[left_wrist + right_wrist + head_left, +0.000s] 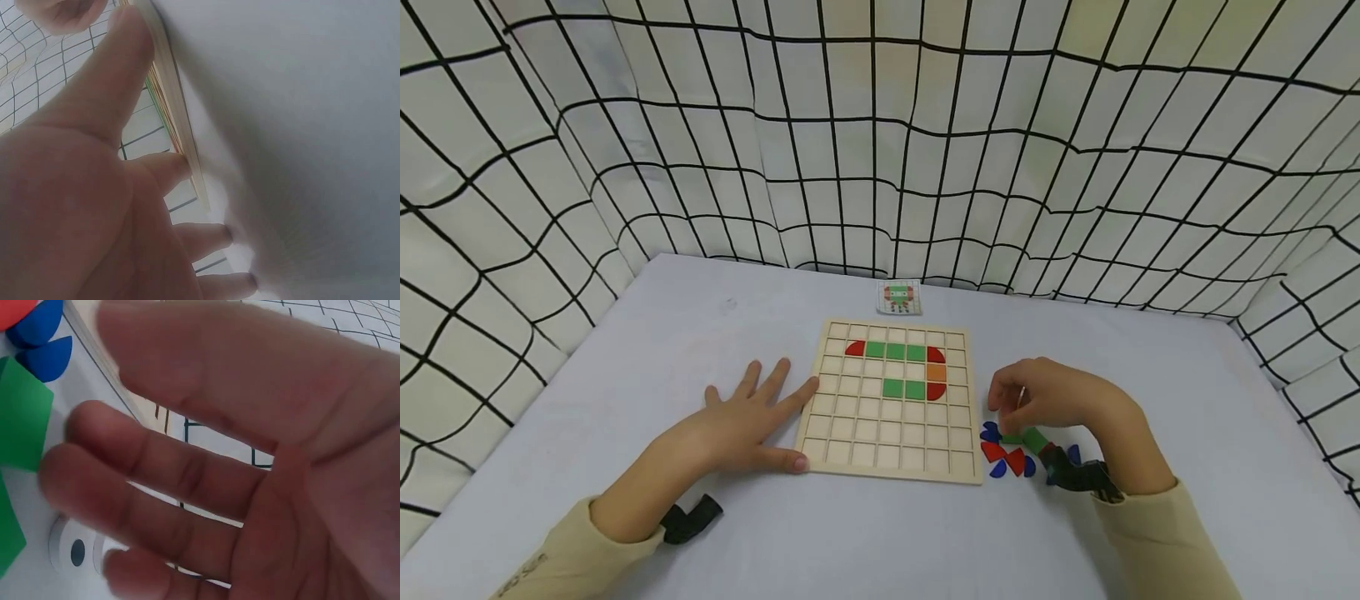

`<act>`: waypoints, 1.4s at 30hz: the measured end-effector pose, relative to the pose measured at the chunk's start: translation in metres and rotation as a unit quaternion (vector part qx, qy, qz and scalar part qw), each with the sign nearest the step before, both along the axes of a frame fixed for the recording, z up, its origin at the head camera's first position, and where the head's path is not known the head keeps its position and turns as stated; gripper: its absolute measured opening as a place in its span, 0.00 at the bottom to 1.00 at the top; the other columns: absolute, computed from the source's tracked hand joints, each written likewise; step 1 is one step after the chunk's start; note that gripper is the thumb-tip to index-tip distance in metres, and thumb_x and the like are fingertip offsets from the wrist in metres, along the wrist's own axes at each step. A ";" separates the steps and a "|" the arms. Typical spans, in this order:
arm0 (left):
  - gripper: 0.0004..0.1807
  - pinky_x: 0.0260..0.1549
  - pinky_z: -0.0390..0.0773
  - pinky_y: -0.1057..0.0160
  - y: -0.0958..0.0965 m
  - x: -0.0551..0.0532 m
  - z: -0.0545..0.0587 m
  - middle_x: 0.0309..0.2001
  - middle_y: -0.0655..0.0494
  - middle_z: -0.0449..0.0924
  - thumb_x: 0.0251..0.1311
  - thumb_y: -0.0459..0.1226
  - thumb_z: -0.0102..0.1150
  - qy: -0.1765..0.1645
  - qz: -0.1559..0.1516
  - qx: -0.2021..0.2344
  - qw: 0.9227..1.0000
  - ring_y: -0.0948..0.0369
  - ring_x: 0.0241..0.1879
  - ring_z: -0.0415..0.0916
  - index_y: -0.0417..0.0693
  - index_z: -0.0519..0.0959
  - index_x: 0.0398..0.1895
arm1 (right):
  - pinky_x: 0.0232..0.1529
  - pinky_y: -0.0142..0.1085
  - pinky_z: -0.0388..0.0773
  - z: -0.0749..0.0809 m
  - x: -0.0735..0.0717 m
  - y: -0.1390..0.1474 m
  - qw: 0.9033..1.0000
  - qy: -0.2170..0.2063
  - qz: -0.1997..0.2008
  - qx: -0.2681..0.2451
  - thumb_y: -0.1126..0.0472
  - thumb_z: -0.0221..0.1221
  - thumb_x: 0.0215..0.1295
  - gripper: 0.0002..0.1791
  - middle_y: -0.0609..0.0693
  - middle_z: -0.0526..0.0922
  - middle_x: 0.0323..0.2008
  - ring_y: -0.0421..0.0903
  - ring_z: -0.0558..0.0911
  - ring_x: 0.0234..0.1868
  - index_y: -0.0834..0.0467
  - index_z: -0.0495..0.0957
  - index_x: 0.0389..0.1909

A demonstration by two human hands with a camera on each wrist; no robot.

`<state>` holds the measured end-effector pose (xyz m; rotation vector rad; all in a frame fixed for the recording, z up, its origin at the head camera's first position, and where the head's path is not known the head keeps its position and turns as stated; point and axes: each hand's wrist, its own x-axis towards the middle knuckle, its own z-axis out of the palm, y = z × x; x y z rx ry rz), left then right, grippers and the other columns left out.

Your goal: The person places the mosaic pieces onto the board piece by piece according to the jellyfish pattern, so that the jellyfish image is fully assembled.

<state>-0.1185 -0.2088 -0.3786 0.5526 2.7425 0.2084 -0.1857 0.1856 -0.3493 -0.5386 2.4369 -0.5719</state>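
Observation:
A wooden grid board [891, 476] lies mid-table. Its cells hold several green squares [895, 352], an orange square [936, 372] and red quarter-circle pieces [936, 391]. My left hand [741, 429] is spread at the board's left edge, its thumb and index finger touching the rim. Right of the board, my right hand [1052, 396] hovers over loose pieces, fingers loosely bent. In the right wrist view nothing shows between its thumb and fingers. Near its fingertips are green pieces [25, 415] and blue rounded pieces [47, 356]. Red pieces [992, 451] lie there too.
A small printed card [898, 297] with a coloured figure lies behind the board. Black netting [872, 179] over white sheeting borders the table. A white item with a dark dot [77, 552] shows in the right wrist view; its kind is unclear.

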 end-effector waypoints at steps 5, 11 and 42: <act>0.57 0.50 0.49 0.14 -0.001 0.001 0.000 0.79 0.35 0.41 0.52 0.72 0.56 -0.002 0.005 -0.001 1.000 0.27 0.74 0.38 0.61 0.49 0.81 | 0.37 0.39 0.78 -0.002 0.001 -0.006 0.999 -0.016 -0.003 0.033 0.60 0.75 0.50 0.13 0.45 0.81 0.33 0.46 0.78 0.38 0.48 0.81 0.34; 0.57 0.50 0.48 0.14 -0.001 0.001 0.000 0.79 0.35 0.40 0.52 0.72 0.57 -0.003 0.008 0.003 1.000 0.28 0.75 0.37 0.61 0.49 0.81 | 0.35 0.38 0.77 -0.004 0.001 -0.008 0.999 -0.014 -0.004 0.050 0.61 0.77 0.47 0.16 0.47 0.79 0.30 0.46 0.76 0.36 0.50 0.80 0.34; 0.57 0.50 0.49 0.14 0.000 -0.001 -0.001 0.79 0.36 0.41 0.51 0.72 0.57 0.001 0.002 -0.005 1.000 0.28 0.75 0.38 0.61 0.50 0.81 | 0.35 0.38 0.75 -0.012 -0.004 -0.004 1.000 0.008 -0.001 0.030 0.63 0.74 0.50 0.14 0.48 0.77 0.29 0.46 0.76 0.36 0.52 0.77 0.31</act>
